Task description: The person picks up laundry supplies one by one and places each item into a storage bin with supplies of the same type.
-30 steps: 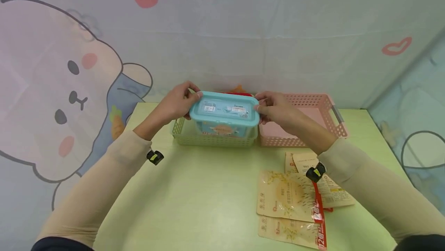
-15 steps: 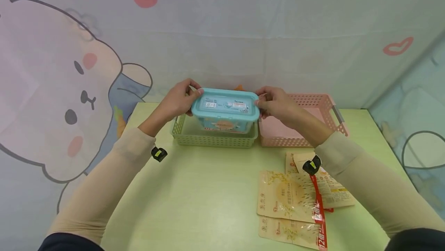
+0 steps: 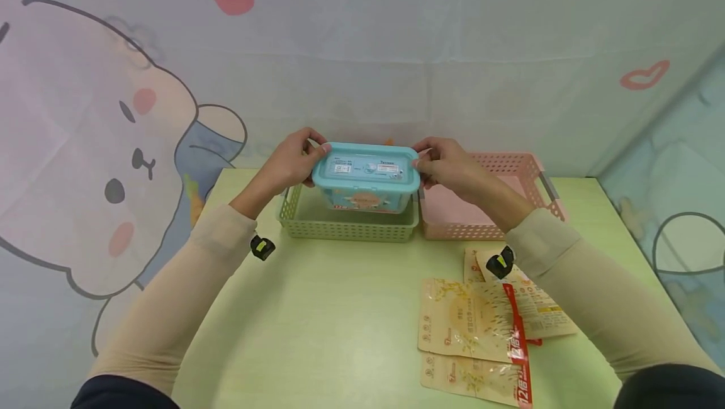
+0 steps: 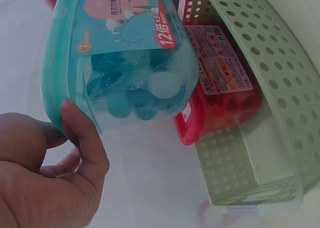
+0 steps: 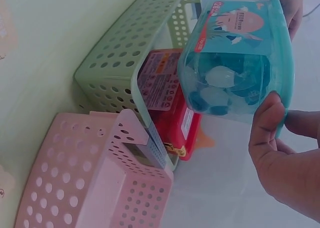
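Note:
A clear plastic tub (image 3: 368,198) with a turquoise lid is held level above the green basket (image 3: 351,231). My left hand (image 3: 291,160) pinches the left end of its lid rim between thumb and fingers. At the other end, my right hand (image 3: 450,163) pinches the rim the same way. Through the tub's walls, blue and white pods (image 4: 145,90) show in the left wrist view. Inside the green basket stands a red-lidded tub (image 4: 225,95), which the turquoise tub hides in the head view.
A pink basket (image 3: 453,231) stands against the green one on its right. Several beige pouches (image 3: 467,321) with red edges lie overlapping on the table (image 3: 317,321), below the right forearm. A printed curtain (image 3: 430,50) hangs behind the baskets.
Both hands have raised the turquoise-lidded tub slightly above the green basket, mostly in the first half second. The red tub has become hidden behind it. The pouches and baskets have stayed put.

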`<state>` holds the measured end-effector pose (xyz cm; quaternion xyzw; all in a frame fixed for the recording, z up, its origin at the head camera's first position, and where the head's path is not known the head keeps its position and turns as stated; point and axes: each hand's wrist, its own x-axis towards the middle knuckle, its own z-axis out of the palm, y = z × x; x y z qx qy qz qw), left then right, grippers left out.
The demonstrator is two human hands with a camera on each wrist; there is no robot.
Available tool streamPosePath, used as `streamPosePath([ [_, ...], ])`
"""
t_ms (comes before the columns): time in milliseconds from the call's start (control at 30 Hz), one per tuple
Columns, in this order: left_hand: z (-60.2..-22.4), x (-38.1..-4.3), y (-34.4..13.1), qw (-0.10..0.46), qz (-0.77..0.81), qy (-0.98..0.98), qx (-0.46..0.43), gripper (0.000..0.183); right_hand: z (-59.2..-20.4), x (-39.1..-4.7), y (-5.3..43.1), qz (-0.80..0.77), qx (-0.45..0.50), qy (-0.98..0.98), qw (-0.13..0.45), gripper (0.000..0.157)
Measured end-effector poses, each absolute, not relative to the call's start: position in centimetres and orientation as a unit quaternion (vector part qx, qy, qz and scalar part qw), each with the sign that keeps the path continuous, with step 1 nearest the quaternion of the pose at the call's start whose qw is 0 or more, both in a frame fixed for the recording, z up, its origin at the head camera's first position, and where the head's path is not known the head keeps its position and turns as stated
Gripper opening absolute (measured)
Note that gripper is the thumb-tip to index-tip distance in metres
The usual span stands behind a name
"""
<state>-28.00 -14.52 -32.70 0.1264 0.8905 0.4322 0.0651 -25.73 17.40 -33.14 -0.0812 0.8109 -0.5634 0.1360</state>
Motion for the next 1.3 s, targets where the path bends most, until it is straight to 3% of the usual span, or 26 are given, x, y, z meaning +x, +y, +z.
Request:
streamPosePath([
  [700, -34.7, -28.8, -14.3, 0.074, 0.436, 0.889, 0.123, 0.037, -34.8, -26.4, 17.6, -0.564, -0.079, 0.809, 0.142, 0.043],
  [1300, -37.0, -28.9, -14.0, 0.067, 0.426, 0.895, 0.118, 0.038, -36.9, -26.4, 17.7, -0.563, -0.080, 0.812, 0.135, 0.036],
])
